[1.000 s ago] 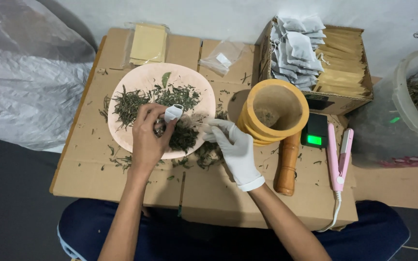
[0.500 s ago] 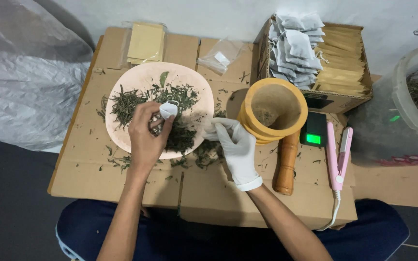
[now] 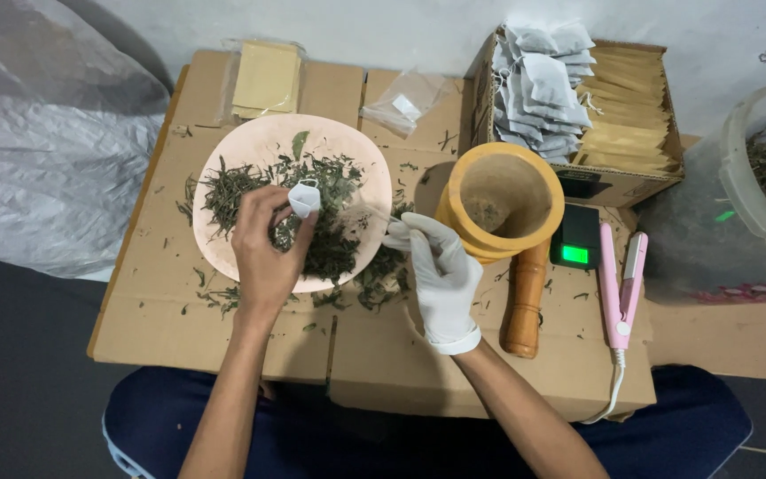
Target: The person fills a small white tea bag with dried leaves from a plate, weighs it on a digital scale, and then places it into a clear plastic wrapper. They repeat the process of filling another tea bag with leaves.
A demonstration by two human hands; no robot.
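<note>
Head view. Small white paper sachet [image 3: 304, 197]: light, soft, tearable; grip at its rim. Bare left hand [image 3: 266, 257] pinches it above round pink plate [image 3: 250, 146]. Gloved right hand [image 3: 441, 275], just right of plate, fingers closed, contents unclear.

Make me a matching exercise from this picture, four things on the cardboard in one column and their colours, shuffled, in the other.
Things:
1. plate
2. mortar
3. heat sealer
4. glove on the right hand

Colours:
A. white
B. bright pink
C. yellow-tan wood
D. pale peach

Pairs: 1-D, 2-C, 3-B, 4-A
</note>
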